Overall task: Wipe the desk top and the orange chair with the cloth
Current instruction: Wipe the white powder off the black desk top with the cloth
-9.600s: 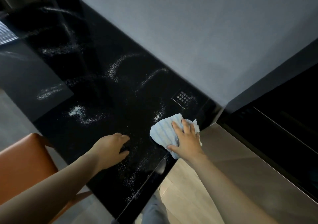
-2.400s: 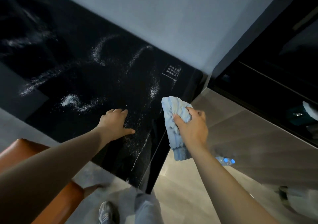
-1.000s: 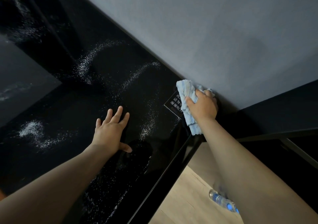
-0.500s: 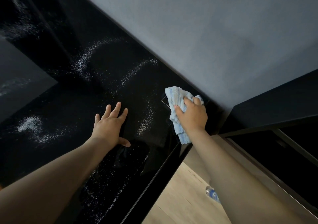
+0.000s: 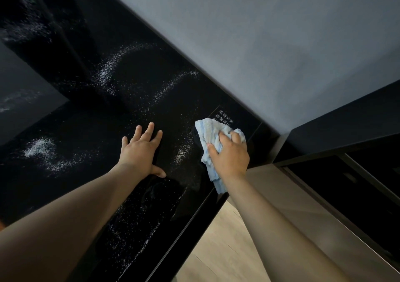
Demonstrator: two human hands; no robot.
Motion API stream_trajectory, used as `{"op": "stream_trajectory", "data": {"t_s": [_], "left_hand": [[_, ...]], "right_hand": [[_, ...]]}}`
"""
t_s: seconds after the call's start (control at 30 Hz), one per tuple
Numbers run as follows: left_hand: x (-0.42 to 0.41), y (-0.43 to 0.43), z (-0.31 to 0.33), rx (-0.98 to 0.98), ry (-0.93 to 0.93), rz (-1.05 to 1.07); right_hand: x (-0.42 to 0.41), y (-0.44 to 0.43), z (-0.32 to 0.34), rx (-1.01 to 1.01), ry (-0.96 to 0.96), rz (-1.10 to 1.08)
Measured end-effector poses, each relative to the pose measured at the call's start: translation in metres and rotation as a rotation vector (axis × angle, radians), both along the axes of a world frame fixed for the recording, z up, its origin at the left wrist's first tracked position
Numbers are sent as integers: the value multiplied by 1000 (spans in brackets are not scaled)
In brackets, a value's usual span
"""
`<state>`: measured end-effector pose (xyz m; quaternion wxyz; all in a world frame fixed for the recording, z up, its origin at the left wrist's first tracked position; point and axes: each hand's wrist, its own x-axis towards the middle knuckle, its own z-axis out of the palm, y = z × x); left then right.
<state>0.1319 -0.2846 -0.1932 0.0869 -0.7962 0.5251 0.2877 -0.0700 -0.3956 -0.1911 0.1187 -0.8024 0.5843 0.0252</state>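
The glossy black desk top (image 5: pixel 91 117) runs along a grey wall and carries streaks of white powder (image 5: pixel 181 151). My right hand (image 5: pixel 230 156) grips a bunched light-blue cloth (image 5: pixel 208 133) and presses it on the desk near its right end, just below a small label with white writing (image 5: pixel 226 117). My left hand (image 5: pixel 141 150) lies flat on the desk with fingers spread, to the left of the cloth. Only a sliver of the orange chair (image 5: pixel 1 225) shows at the left edge.
The grey wall (image 5: pixel 259 43) borders the desk's far side. A dark cabinet (image 5: pixel 357 173) with a beige counter surface (image 5: pixel 292 206) stands right of the desk. Wooden floor (image 5: pixel 216 249) shows below the desk's right edge.
My right hand has dragged the cloth from the far corner at the wall toward me, uncovering part of the label. My left hand stays flat on the desk.
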Motion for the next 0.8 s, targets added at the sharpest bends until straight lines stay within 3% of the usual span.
{"op": "stream_trajectory", "data": {"t_s": [0.43, 0.8], "left_hand": [[2, 6, 7, -51, -4, -22], [29, 75, 25, -60, 63, -221]], "right_hand": [[11, 65, 4, 38, -38, 4], [18, 109, 7, 37, -59, 3]]}}
